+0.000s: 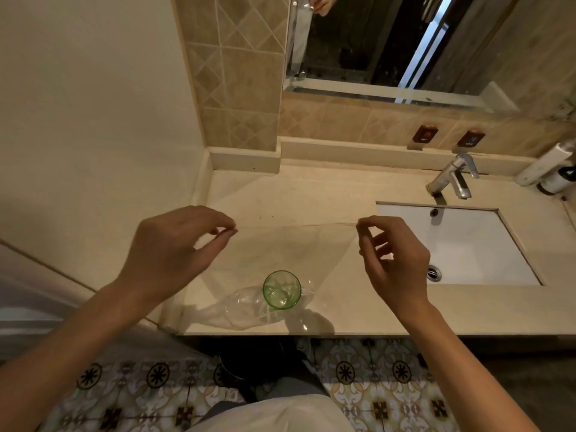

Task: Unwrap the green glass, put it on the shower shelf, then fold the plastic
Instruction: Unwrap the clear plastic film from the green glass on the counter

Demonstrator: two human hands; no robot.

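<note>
**Wrap stretched wide, glass still on the worktop**

Beige stone worktop [358, 310] fills this bathroom corner, with a white rectangular sink [461, 244] set into its right half and a chrome tap [453, 177] behind it. Near the worktop's front edge, left of the sink, the small green drinking glass [282, 289] stands upright, mouth up, on the crumpled lower part of a clear plastic sheet [293, 251]. The left hand [174, 251] pinches one upper corner of the sheet between thumb and fingertips; the right hand [394, 257] pinches the opposite corner the same way, so the film is drawn taut between them above the glass.

Unwrapping looks nearly finished, though the glass appears to rest on the plastic's tail. Next, one hand must probably release its corner, grip the glass and lift it clear for the shower shelf, which is not in view.
</note>
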